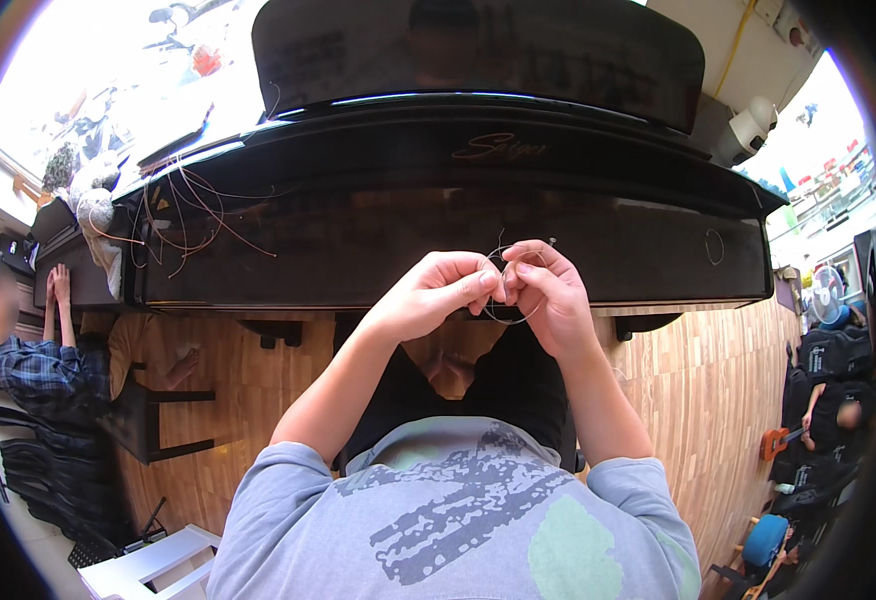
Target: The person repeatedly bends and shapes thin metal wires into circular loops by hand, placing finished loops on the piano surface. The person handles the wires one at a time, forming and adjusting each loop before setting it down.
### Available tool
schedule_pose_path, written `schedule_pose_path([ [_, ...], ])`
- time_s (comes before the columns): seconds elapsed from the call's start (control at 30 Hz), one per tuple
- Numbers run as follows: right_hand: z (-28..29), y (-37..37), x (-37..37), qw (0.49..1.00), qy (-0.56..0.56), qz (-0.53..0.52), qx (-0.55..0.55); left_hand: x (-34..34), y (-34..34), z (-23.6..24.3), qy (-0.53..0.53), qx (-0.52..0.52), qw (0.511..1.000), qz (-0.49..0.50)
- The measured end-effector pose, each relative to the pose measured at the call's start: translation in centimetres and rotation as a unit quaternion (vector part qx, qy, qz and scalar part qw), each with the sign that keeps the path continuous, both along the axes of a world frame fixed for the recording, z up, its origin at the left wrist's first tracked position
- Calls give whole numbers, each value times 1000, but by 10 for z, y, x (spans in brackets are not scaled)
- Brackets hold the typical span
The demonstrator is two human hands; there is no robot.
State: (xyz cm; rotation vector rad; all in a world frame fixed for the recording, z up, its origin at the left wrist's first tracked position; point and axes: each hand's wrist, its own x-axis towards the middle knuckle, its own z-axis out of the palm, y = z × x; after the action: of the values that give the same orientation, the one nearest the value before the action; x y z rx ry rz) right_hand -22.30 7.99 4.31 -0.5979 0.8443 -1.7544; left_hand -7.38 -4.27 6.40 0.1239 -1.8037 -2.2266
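Note:
A thin wire string coiled into a loop (506, 321) is held between my two hands, just above the front of a closed black piano lid (358, 240). My left hand (440, 293) pinches the coil with thumb and index finger. Touching it, my right hand (548, 290) has its fingers curled around the coil's other side. Part of the wire is hidden behind the fingers. On the lid's left end lies a loose tangle of wire strings (220, 216), some coppery. A small wire ring (715, 247) rests toward the lid's right end.
At the far left, a seated person (53, 375) has both hands on another dark piano. A dark bench (163, 420) stands beside that person. A white camera-like device (751, 130) sits at the back right. Black bags (826, 355) and a small orange ukulele (775, 443) are at the right.

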Motion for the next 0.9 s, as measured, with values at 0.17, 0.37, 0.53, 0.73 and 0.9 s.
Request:
schedule_pose_path([
  [0.17, -5, 0, 10, 832, 457, -311, 33, 0, 0, -1, 18, 12, 1000, -20],
  [0.37, 9, 8, 3, 538, 770, -310, -145, -2, 4, -5, -8, -20, 999, 24],
  [0.53, 5, 2, 2, 547, 753, -324, -169, 1, 0, -5, -18, -35, 999, 9],
  [0.73, 5, 2, 6, 582, 710, -320, -232, 0, 1, -7, -21, -47, 996, 79],
  [0.9, 9, 10, 10, 627, 635, -344, -292, -3, -4, -15, -11, -24, 990, 141],
])
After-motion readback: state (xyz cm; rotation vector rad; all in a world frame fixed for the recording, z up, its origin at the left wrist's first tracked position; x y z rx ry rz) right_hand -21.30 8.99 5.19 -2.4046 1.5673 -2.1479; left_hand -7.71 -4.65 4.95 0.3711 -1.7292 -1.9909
